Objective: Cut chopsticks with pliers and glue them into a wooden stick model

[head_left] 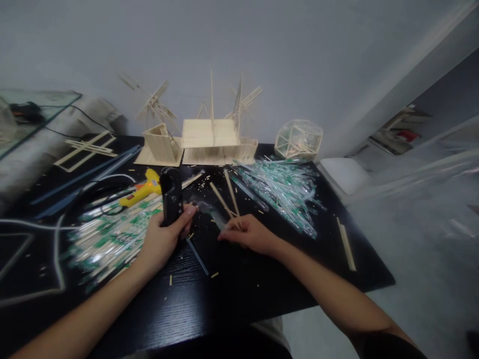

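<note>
My left hand (164, 237) is closed around an upright black tool (171, 195) with a curved, hollow top; its exact kind is unclear. At the thumb tip, a blurred clear plastic wrapper (210, 211) stretches across toward my right hand (249, 233). That hand is closed, fingers pinched on two thin wooden chopsticks (224, 200) that fan apart up and away from it. Whether it also grips the wrapper cannot be made out. A yellow glue gun (142, 189) lies beyond the left hand, on a pile of wrapped chopsticks (116, 239).
Torn clear-and-green wrappers (280, 192) are heaped at right, near two loose sticks (346, 244). Wooden stick models (211, 133) and a faceted frame (298, 139) line the back. A white cable (58, 249) loops at left. Small wood bits dot the black table (232, 299).
</note>
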Motion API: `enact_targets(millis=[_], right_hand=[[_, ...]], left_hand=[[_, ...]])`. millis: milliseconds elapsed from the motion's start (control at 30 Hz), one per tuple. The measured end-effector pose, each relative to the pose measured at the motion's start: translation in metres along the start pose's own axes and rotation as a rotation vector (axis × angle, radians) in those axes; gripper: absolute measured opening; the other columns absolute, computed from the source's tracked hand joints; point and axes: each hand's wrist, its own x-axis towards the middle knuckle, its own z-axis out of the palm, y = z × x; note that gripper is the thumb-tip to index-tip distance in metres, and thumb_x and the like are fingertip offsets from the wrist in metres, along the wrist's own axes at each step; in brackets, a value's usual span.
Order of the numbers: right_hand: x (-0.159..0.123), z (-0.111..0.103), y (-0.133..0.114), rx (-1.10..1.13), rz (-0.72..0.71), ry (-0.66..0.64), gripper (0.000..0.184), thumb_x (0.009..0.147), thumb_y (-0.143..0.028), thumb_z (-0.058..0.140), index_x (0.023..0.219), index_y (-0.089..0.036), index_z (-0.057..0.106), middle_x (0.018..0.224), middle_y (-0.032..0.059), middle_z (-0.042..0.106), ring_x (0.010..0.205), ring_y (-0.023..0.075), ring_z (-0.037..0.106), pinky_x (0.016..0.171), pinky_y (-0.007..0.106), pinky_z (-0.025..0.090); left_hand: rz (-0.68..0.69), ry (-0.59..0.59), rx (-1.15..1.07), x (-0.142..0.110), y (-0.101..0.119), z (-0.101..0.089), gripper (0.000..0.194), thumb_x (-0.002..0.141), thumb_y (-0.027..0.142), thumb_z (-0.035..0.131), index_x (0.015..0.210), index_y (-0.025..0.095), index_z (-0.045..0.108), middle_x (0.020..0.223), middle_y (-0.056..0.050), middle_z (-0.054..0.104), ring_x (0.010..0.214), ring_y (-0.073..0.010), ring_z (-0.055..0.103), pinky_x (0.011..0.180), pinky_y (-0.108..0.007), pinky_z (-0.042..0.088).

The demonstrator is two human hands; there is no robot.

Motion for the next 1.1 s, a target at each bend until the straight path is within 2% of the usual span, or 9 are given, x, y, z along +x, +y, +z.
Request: enact_targets(millis=[100,167,300,400,500,567,833,967,1100], right_hand=[[0.004,-0.035,-0.010,-0.403,0.044,0.319,0.032,0.092,-0.042,0.064,0.089,-0.014,0.078,0.065,-0.0017,0.061,0.058,0.0110,0.049,0.057,0.023,0.035],[0.003,-0.066,-0.020,-0.786,0.189,0.533,0.030,0.095,-0.039,0.060,0.090,-0.016,0.077,0.074,0.0011,0.068,0.067,0.0148,0.059,0.063,0.024,0.040],[-0.007,-0.120,-0.034,-0.988,0.312,0.687,0.026,0.096,-0.027,0.056,0.091,-0.010,0.075,0.084,0.0148,0.073,0.083,0.0288,0.067,0.073,0.033,0.044],[-0.018,-0.134,-0.034,-1.080,0.399,0.767,0.037,0.097,-0.029,0.055,0.124,-0.006,0.066,0.104,0.0253,0.074,0.097,0.0375,0.069,0.081,0.040,0.046],[-0.024,-0.123,-0.031,-1.128,0.420,0.804,0.053,0.103,-0.043,0.045,0.144,-0.008,0.049,0.104,0.0243,0.075,0.097,0.0387,0.071,0.083,0.042,0.048],[-0.024,-0.105,-0.028,-1.090,0.285,0.755,0.048,0.106,-0.042,0.037,0.143,-0.013,0.048,0.097,0.0177,0.076,0.090,0.0354,0.073,0.081,0.039,0.048],[-0.006,-0.025,-0.022,-0.949,-0.108,0.348,0.027,0.110,-0.031,0.037,0.108,-0.022,0.063,0.090,0.0054,0.072,0.080,0.0209,0.068,0.074,0.029,0.045],[0.002,-0.006,-0.009,-0.919,-0.211,0.246,0.022,0.109,-0.027,0.042,0.107,-0.020,0.063,0.098,0.0070,0.071,0.087,0.0191,0.068,0.080,0.029,0.047],[0.004,0.000,0.008,-0.891,-0.246,0.252,0.021,0.108,-0.024,0.043,0.107,-0.018,0.063,0.100,0.0090,0.070,0.088,0.0204,0.068,0.080,0.031,0.049]], left_hand=[[-0.002,-0.011,0.023,-0.001,0.005,0.001,0.046,0.070,0.057,0.083,0.084,0.015,0.070,0.054,0.005,0.051,0.049,-0.0083,0.044,0.047,-0.020,0.034],[0.011,-0.024,0.065,-0.001,0.007,0.002,0.049,0.069,0.060,0.082,0.083,0.014,0.070,0.053,0.004,0.052,0.049,-0.0086,0.044,0.047,-0.021,0.033],[0.012,-0.046,0.124,-0.003,0.010,0.001,0.052,0.068,0.063,0.079,0.084,0.015,0.070,0.053,0.004,0.053,0.048,-0.0093,0.044,0.046,-0.022,0.033],[0.028,-0.058,0.146,-0.003,0.010,0.001,0.050,0.068,0.063,0.079,0.082,0.016,0.069,0.053,0.004,0.053,0.048,-0.0098,0.045,0.047,-0.023,0.035],[0.038,-0.068,0.152,-0.002,0.008,0.001,0.049,0.070,0.062,0.079,0.082,0.016,0.068,0.053,0.004,0.053,0.048,-0.0098,0.045,0.048,-0.023,0.035],[0.034,-0.070,0.153,-0.002,0.007,0.000,0.050,0.070,0.063,0.078,0.083,0.016,0.068,0.053,0.004,0.053,0.048,-0.0099,0.045,0.048,-0.023,0.035],[0.084,-0.040,0.171,0.001,0.004,-0.004,0.051,0.074,0.062,0.077,0.096,0.017,0.070,0.059,0.004,0.053,0.054,-0.0111,0.047,0.051,-0.023,0.036],[0.108,-0.011,0.148,0.002,0.008,-0.005,0.053,0.074,0.058,0.079,0.108,0.019,0.068,0.060,0.006,0.051,0.054,-0.0118,0.046,0.050,-0.023,0.037],[0.099,0.007,0.146,0.002,0.007,-0.007,0.048,0.074,0.057,0.080,0.102,0.019,0.069,0.061,0.005,0.053,0.055,-0.0122,0.047,0.051,-0.023,0.037]])
